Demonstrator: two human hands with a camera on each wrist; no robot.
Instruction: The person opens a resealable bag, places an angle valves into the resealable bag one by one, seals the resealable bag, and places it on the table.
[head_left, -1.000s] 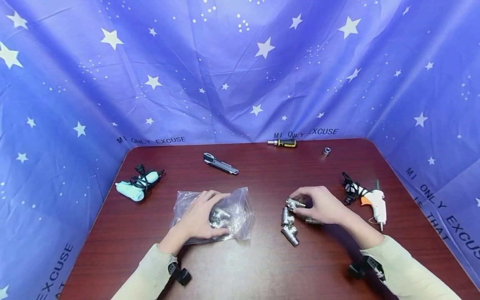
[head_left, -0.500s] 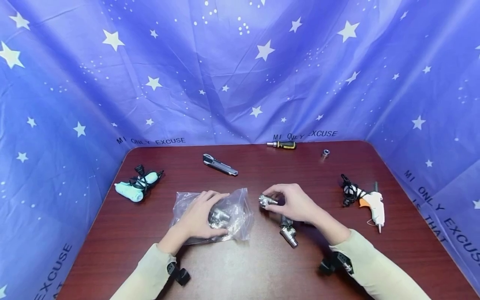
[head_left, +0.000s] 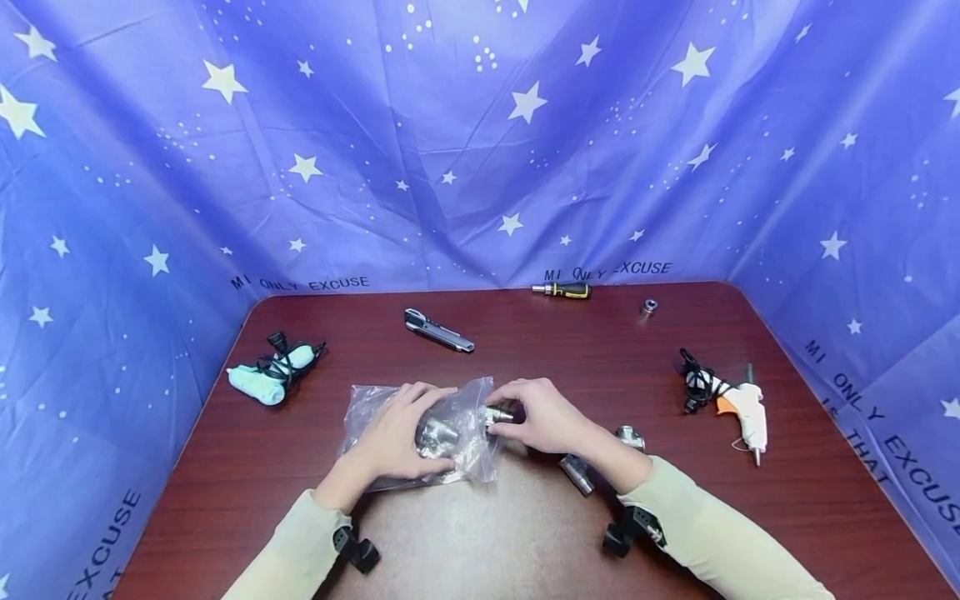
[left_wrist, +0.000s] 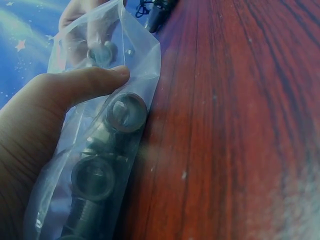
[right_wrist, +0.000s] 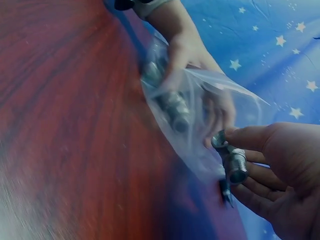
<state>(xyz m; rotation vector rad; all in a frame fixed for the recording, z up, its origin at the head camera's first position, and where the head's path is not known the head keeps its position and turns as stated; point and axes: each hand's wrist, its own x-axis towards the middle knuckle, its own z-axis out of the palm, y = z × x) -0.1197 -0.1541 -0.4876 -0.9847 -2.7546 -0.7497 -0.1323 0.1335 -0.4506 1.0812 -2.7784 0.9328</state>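
Fitting [head_left: 498,414] pinched by right hand [head_left: 545,419]; left hand [head_left: 397,436] grips bag [head_left: 472,450]; two fittings [head_left: 577,473] loose.

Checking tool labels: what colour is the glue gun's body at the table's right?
White, with an orange trigger: the glue gun, clearest in the head view.
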